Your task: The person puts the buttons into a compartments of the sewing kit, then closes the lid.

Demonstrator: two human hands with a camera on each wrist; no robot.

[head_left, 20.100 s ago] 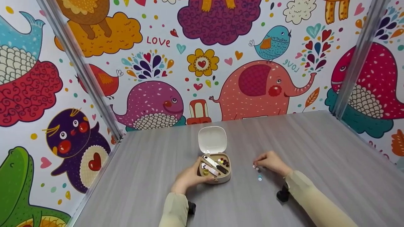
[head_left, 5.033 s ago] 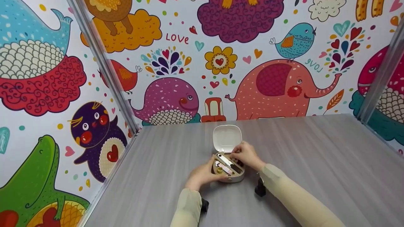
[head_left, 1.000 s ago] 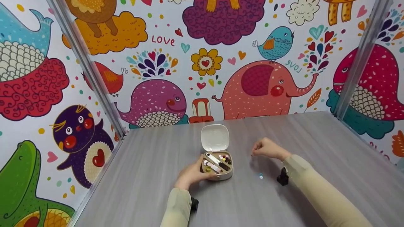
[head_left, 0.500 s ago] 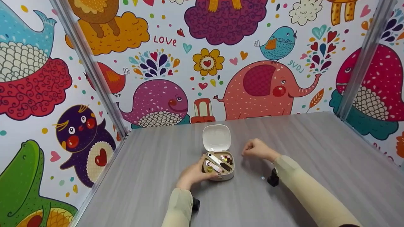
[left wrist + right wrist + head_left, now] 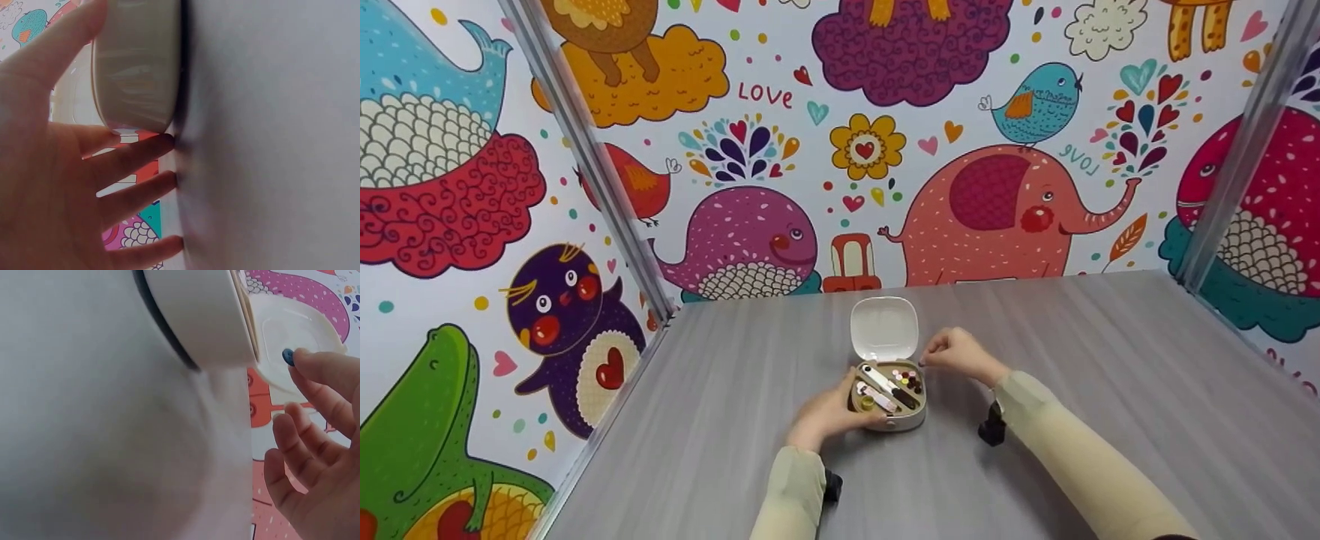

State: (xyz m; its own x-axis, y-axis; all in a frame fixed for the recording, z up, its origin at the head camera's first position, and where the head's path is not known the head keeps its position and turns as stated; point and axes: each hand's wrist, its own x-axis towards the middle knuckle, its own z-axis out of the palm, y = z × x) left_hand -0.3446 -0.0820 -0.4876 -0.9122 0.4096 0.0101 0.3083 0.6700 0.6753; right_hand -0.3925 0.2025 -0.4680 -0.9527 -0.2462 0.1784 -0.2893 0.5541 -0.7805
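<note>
A small beige sewing kit box (image 5: pixel 894 418) lies on the grey table (image 5: pixel 1110 375) with its white lid (image 5: pixel 884 328) standing open at the back. Inside are thread spools, a black tool and several small buttons. My left hand (image 5: pixel 826 414) holds the box's left side, with the thumb along its wall (image 5: pixel 138 67) and the fingers (image 5: pixel 140 194) spread on the table. My right hand (image 5: pixel 954 352) hovers at the box's right rear corner. It pinches a small blue button (image 5: pixel 288 356) at the fingertips, just beside the lid (image 5: pixel 281 332).
Colourful cartoon panels wall the table in at the back and on both sides, joined by metal posts (image 5: pixel 600 172). Black wrist camera mounts (image 5: pixel 992 431) hang under both sleeves.
My right hand has come left from the bare table to the box's right rear edge, with a blue button pinched in it. The left hand has stayed on the box.
</note>
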